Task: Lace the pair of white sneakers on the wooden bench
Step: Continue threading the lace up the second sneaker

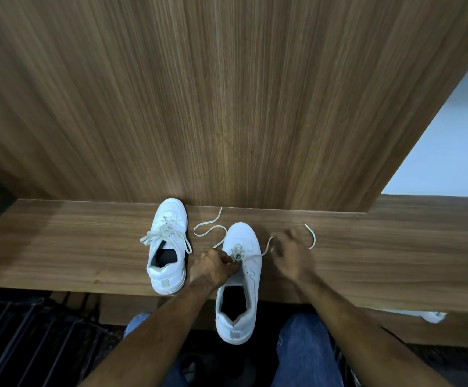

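Note:
Two white sneakers stand toe-away on the wooden bench (73, 247). The left sneaker (168, 247) is laced, with a loose bow across its tongue. The right sneaker (241, 280) overhangs the bench's front edge with its heel and has lace only through its lowest eyelets. My left hand (213, 268) pinches the lace at the eyelets on that shoe's left side. My right hand (292, 254) grips the right lace strand (266, 247), drawn out to the right. One free lace end (207, 227) loops toward the wall, and the other end (312, 237) curves past my right hand.
A wood-grain wall panel (227, 93) rises straight behind the bench. A pale opening (450, 141) lies at the right. A dark slatted surface (31, 336) sits low on the left. My knees in blue jeans (305, 350) are under the bench edge.

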Available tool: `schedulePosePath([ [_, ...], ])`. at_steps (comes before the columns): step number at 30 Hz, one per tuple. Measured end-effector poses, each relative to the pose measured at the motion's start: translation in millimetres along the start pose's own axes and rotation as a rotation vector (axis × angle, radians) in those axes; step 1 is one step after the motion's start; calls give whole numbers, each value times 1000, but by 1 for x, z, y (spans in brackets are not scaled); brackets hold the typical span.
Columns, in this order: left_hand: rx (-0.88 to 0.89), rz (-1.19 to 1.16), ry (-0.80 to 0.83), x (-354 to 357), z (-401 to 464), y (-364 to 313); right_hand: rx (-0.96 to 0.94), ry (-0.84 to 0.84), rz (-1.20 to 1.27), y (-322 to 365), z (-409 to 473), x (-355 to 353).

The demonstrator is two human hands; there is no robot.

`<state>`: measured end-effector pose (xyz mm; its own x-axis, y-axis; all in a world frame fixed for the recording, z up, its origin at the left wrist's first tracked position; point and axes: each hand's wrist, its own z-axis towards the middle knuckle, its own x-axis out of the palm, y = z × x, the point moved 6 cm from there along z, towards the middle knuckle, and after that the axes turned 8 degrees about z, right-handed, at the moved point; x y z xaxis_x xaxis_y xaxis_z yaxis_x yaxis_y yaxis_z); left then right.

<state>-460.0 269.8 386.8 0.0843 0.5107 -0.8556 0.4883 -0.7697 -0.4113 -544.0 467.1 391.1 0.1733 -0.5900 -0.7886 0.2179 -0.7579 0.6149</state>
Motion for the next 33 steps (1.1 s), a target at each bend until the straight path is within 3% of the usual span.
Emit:
schedulePosePath([
  [3,-6,-16,1,1,0,2,-121,238,-42,19,-14,42],
  [6,-11,-29,3,1,-1,2,-103,226,-92,27,-16,51],
  [9,-7,-26,12,1,0,2,-43,90,39,26,-5,33],
  [14,6,-12,15,1,2,2,127,-276,317,3,14,-35],
  [18,20,-36,11,2,3,4,211,-367,331,-11,12,-58],
  [21,46,-86,40,4,7,8,252,-293,113,-13,4,-49],
  [23,86,-86,63,4,10,10,61,-230,1,-1,1,-33],
  [25,148,-62,88,3,9,8,-152,-16,-31,16,-4,-3],
  [28,193,16,93,1,8,5,-158,254,-107,29,-15,41],
  [33,221,273,43,-2,8,-3,-90,148,-192,29,-16,53],
])
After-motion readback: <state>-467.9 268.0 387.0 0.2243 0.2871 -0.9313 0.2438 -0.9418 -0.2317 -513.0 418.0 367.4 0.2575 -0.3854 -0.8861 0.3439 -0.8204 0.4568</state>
